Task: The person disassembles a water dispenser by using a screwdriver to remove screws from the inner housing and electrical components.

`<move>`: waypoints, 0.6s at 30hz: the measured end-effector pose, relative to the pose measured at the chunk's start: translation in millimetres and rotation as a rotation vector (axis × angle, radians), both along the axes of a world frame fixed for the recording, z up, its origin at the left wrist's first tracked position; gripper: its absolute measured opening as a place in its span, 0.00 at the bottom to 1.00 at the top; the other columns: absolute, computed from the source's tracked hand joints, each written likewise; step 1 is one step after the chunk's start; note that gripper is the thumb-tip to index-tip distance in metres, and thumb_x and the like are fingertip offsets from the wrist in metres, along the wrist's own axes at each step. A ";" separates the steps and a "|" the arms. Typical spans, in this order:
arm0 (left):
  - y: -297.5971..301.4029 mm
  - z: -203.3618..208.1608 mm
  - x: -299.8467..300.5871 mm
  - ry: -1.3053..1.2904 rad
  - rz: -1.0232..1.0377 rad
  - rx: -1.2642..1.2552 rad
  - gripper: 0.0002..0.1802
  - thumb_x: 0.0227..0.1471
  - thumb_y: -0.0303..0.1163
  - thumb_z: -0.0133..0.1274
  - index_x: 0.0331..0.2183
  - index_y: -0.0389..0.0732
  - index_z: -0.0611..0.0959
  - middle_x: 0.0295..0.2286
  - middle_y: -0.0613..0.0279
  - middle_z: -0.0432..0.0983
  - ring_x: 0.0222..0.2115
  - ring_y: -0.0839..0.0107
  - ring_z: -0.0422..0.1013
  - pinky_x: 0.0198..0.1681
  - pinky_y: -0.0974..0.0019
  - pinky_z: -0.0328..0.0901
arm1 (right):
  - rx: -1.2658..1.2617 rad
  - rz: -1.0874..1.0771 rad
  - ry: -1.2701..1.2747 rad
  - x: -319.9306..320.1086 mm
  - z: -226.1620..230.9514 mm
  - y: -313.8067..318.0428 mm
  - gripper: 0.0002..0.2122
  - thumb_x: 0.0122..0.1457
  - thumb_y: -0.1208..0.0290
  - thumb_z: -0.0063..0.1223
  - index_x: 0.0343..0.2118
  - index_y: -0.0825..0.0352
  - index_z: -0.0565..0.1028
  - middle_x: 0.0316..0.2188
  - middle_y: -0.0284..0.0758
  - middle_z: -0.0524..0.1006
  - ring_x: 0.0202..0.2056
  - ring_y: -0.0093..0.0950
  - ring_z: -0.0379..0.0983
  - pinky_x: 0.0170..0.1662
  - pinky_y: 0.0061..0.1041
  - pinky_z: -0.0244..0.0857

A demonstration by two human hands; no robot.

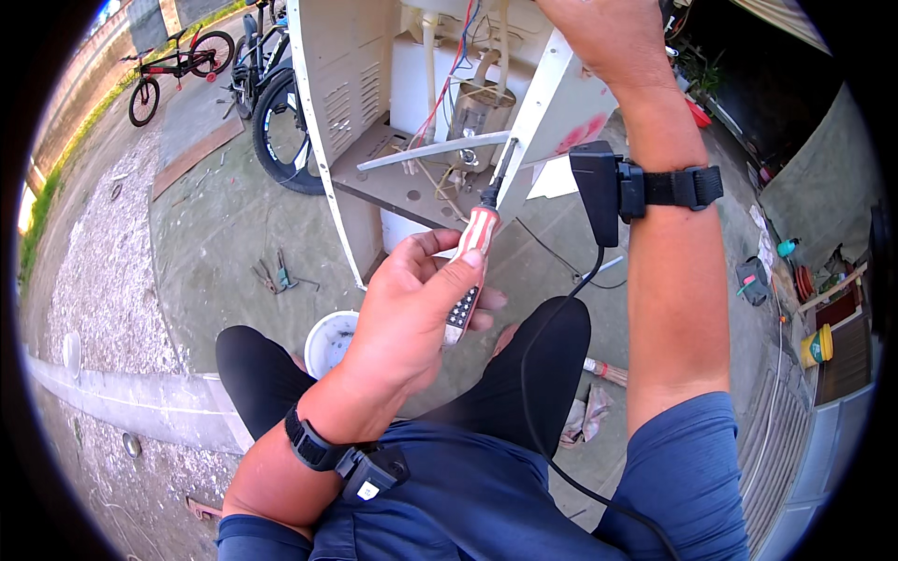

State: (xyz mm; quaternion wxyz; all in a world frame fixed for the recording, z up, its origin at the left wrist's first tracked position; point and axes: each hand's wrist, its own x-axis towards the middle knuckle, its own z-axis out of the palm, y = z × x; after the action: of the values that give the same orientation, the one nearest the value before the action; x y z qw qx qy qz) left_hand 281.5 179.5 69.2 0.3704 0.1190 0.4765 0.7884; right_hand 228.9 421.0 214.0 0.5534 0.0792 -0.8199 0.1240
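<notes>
My left hand (404, 292) is wrapped round the handle of a screwdriver (480, 227), which is striped red and white with a starred dark end. The screwdriver points up and away, its tip at the right front post (540, 103) of an open white appliance cabinet (348, 70), where a loose-looking grey metal strip (430, 151) meets the post. Up by the top of that post is my right hand (608, 33), its fingers cut off by the picture's edge. Inside the cabinet are a metal tank (480, 110), pale tubes and red and blue wires.
A white bucket (329, 338) stands by my left knee, with pliers (274, 272) on the ground beyond. Bicycles (281, 131) are at the far left. A brush (608, 371) and a rag (587, 418) lie right of my legs. A black cable (527, 374) hangs from my right wrist.
</notes>
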 end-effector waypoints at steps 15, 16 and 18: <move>5.0 -2.5 -1.9 -0.224 -0.050 0.067 0.20 0.66 0.40 0.47 0.49 0.33 0.73 0.36 0.52 0.78 0.30 0.64 0.79 0.27 0.66 0.74 | -0.004 -0.009 -0.024 1.7 1.9 -1.5 0.24 0.47 0.74 0.56 0.51 0.63 0.77 0.42 0.46 0.80 0.45 0.40 0.78 0.51 0.30 0.71; 4.4 -1.9 -2.6 -0.257 -0.066 0.090 0.19 0.66 0.40 0.47 0.49 0.33 0.73 0.36 0.52 0.78 0.30 0.64 0.79 0.27 0.66 0.75 | -0.008 -0.012 -0.021 1.7 1.5 -1.5 0.24 0.47 0.74 0.56 0.51 0.63 0.77 0.42 0.46 0.80 0.45 0.40 0.78 0.51 0.30 0.71; 4.3 -3.0 -2.8 -0.284 -0.065 0.091 0.19 0.66 0.40 0.47 0.49 0.33 0.74 0.35 0.53 0.78 0.30 0.63 0.79 0.28 0.65 0.75 | -0.017 -0.019 -0.015 1.6 0.9 -1.6 0.24 0.47 0.74 0.56 0.51 0.64 0.77 0.42 0.46 0.80 0.45 0.40 0.78 0.51 0.30 0.71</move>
State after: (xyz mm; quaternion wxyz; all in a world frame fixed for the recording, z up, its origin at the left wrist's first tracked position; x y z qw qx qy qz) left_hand 278.7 183.8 66.2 0.4536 0.0380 0.3789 0.8058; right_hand 230.5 419.4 214.9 0.5490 0.0659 -0.8236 0.1262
